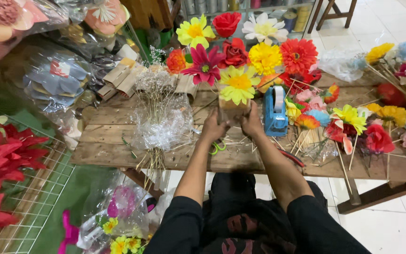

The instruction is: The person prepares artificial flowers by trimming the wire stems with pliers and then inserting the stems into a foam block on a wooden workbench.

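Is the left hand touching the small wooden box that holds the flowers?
Touching. The head view shows the left hand pressed against the side of the wooden box, with no gap; the right hand grips the other side.

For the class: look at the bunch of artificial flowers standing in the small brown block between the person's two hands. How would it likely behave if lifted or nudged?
The bunch of artificial flowers spreads far wider than the small brown block, so it probably tips easily. Left hand and right hand both brace the block, hinting it is unsteady. Thin stems and fabric-looking petals suggest it is light.
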